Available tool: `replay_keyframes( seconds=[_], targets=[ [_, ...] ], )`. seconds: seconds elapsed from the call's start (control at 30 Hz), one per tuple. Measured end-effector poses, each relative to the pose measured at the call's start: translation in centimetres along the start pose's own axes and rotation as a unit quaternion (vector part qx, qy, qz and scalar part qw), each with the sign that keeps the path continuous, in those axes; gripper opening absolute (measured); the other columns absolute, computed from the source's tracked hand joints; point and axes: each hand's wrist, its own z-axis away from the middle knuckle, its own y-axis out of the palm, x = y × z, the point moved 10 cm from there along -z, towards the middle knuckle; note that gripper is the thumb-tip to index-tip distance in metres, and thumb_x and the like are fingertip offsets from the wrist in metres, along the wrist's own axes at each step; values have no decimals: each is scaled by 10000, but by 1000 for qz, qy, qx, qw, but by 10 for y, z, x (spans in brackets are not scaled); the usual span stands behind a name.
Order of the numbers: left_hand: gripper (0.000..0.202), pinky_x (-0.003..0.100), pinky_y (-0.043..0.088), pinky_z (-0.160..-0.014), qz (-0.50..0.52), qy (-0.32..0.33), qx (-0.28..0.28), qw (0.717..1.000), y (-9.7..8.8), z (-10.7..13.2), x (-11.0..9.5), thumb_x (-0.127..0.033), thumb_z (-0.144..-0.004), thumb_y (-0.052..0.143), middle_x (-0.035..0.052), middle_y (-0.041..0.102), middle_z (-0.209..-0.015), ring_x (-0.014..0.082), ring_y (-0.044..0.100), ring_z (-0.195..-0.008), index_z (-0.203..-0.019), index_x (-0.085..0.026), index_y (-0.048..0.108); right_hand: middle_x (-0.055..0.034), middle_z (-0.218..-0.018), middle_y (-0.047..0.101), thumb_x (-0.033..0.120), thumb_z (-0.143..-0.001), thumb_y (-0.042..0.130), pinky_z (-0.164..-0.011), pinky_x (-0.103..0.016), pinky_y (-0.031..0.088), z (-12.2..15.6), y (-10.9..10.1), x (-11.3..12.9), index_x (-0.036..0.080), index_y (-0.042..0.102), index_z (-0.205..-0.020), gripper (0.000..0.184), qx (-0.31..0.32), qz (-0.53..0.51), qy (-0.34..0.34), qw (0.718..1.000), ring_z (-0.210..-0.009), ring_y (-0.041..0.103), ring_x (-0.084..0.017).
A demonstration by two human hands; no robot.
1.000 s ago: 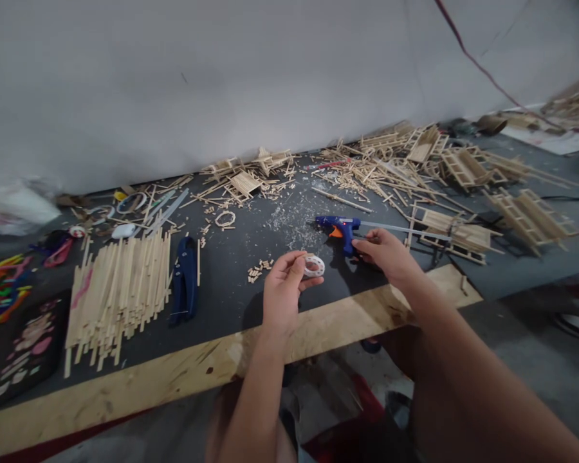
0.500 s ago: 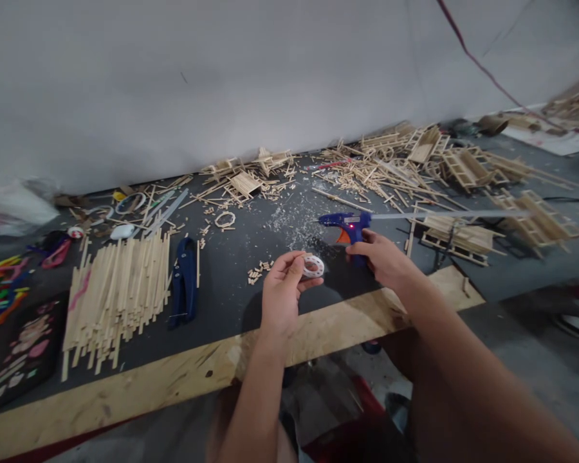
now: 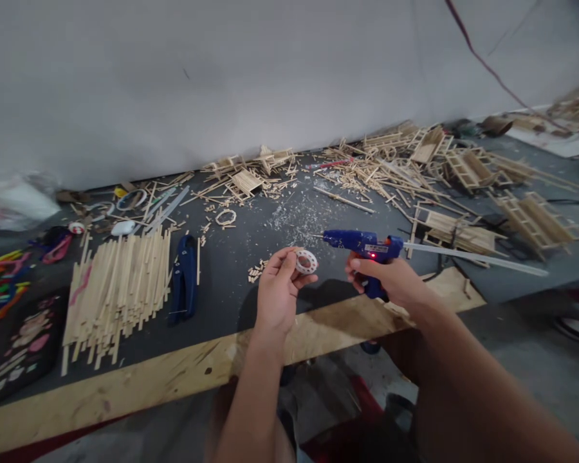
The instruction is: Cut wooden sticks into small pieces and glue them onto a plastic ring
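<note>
Since the desk (image 3: 222, 289) is pushed right up to a plain grey wall (image 3: 270, 71), pretty much all the clutter piles up along the back edge. It's a dark top with a pale wood strip (image 3: 168, 381) along the front edge, grey floor (image 3: 525, 347) below, and a reddish cable (image 3: 480, 58) hanging in front of the wall at the right.

Back right is a messy heap of wood bits (image 3: 361, 175), with little slatted wooden models (image 3: 473, 170) running toward the right end. Over by the left end: plastic bag (image 3: 17, 206) near the back corner, colourful strips (image 3: 2, 289), then a fat pile of thin sticks (image 3: 120, 296) with a blue cutter (image 3: 185, 280) just beside it. Pale crumbs (image 3: 289, 218) litter the middle.

Both hands are busy over the front half. The left hand (image 3: 276, 296) pinches a white ring (image 3: 314, 262) with holes round it, while the right hand (image 3: 390, 280) is wrapped around the handle of a blue glue gun (image 3: 354, 241). Its nozzle points left, near the ring, and a long glue stick (image 3: 477, 258) pokes out the back toward the models. Elbow room is mostly off the front edge; on top, dark surface shows between the cutter and some tiny cut pieces (image 3: 257, 270).
</note>
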Motion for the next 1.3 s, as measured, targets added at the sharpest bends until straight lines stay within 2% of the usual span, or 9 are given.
replay_keyframes(
  seconds=[0.17,0.4,0.57,0.7,1.07,1.3],
  targets=[
    [193,237,534,-533,1,-2,-1,1000,-1,-1,2,-286,-743,641,25,645,-771,154,640,-700,-890,-167,602,26,-515,531,347,-642,722,-417,-236,420,3,0,-10,151,571,-643,248,-3,15,32,999,-423,526,-111],
    [177,226,530,-516,1,-3,5,1000,0,-1,1,-280,-754,631,21,640,-757,148,636,-682,-883,-161,602,52,-459,444,351,-659,694,-390,-255,427,2,5,-10,158,532,-584,264,22,30,30,999,-371,513,-121],
    [203,226,529,-515,-1,-6,0,1000,1,-1,1,-297,-741,645,21,641,-759,146,634,-680,-886,-163,599,57,-448,432,313,-671,670,-383,-255,430,4,9,-5,170,545,-579,211,29,42,27,998,-355,502,-117],
    [207,226,528,-512,0,-8,1,1000,1,0,1,-299,-735,651,18,639,-747,144,632,-671,-883,-164,599,58,-447,417,315,-668,668,-387,-255,434,4,9,-5,178,503,-525,258,29,43,27,998,-358,495,-112],
    [188,218,527,-500,4,-11,3,1000,2,0,1,-285,-747,641,16,638,-741,142,632,-666,-882,-161,601,67,-446,409,301,-673,650,-384,-249,429,4,11,-6,175,526,-565,208,31,44,25,998,-354,481,-106],
    [196,220,527,-500,5,-7,3,1000,2,0,1,-291,-744,645,17,639,-734,143,634,-661,-884,-162,601,61,-456,402,298,-687,633,-397,-249,431,3,13,-5,183,467,-506,270,45,49,19,998,-355,498,-109]
  ],
)
